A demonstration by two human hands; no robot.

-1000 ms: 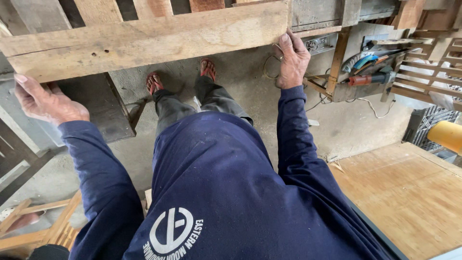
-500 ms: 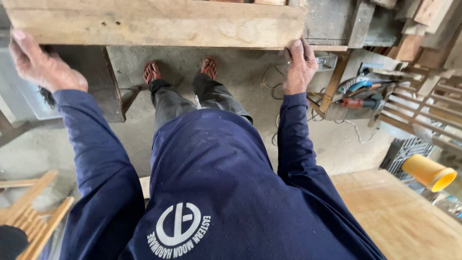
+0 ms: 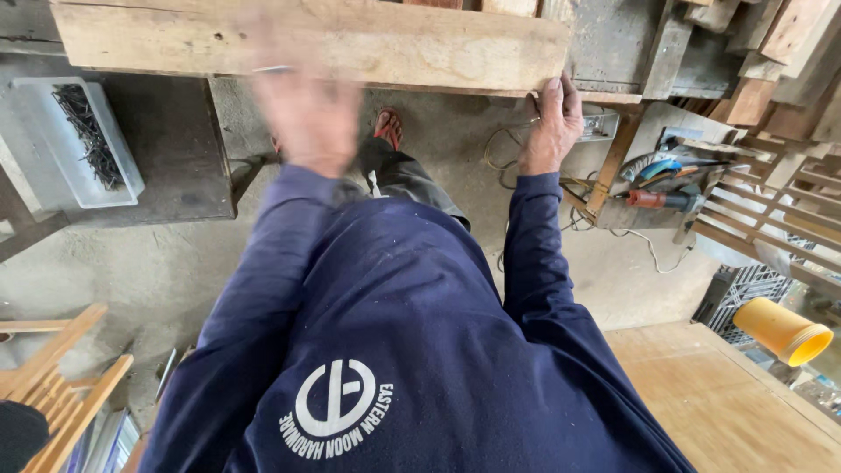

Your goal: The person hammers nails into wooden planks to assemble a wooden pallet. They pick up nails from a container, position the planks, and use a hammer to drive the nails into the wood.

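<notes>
A long pale wooden plank lies crosswise at the top of the view, above my sandalled foot. My right hand grips the plank's right end, fingers curled over its lower edge. My left hand is motion-blurred in front of the plank's middle, its fingers spread and holding nothing. My dark blue long sleeves and shirt fill the lower centre.
A white tray of dark nails sits on a dark bench at the left. Power tools and cords lie at the right, beside slatted wooden frames. A yellow cup and a plywood panel are at lower right.
My left hand has let go of the plank's left end and swung right toward its middle. The right hand keeps its grip. The view has shifted, and the nail tray now shows.
</notes>
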